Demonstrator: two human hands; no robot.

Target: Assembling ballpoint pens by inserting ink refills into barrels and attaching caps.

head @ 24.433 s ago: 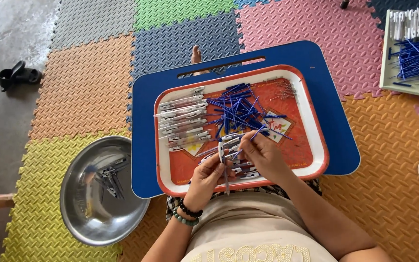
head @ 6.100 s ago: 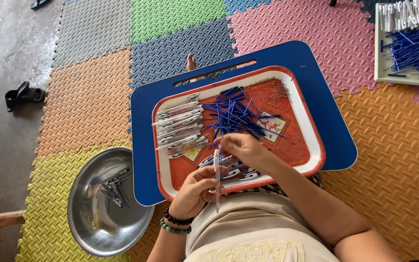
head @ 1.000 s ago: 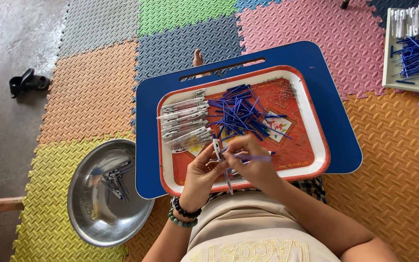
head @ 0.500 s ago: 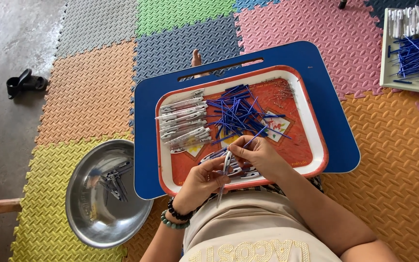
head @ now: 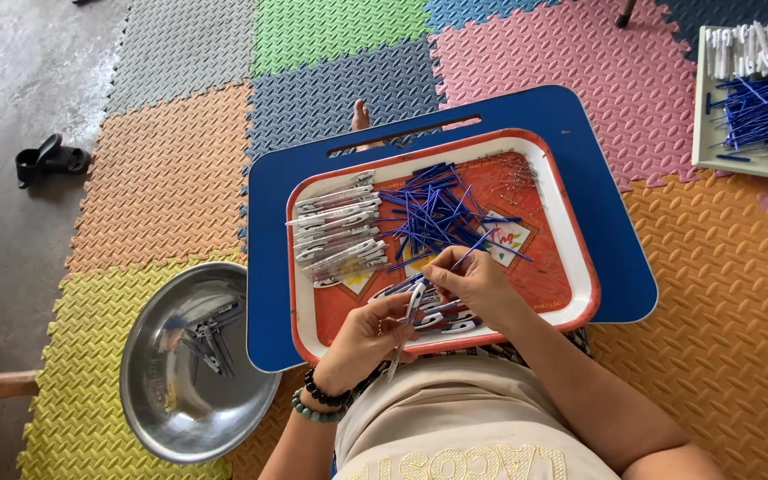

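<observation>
A red tray (head: 571,267) rests on a blue lap desk (head: 611,240). On it lie a pile of thin blue sticks (head: 433,213) and a row of grey clips (head: 335,231). My left hand (head: 362,338) holds a grey clip (head: 412,307) upright at the tray's near edge. My right hand (head: 473,280) pinches a blue stick (head: 471,253) right beside that clip. More grey clips (head: 451,320) lie under my hands.
A metal bowl (head: 193,360) with a few clips stands on the foam mats at my left. A second tray (head: 753,102) with blue sticks and white pieces lies at the far right. A black sandal (head: 51,160) lies on the concrete floor.
My hands have stayed at the tray's near edge. The right hand now holds a blue stick against the clip in the left hand.
</observation>
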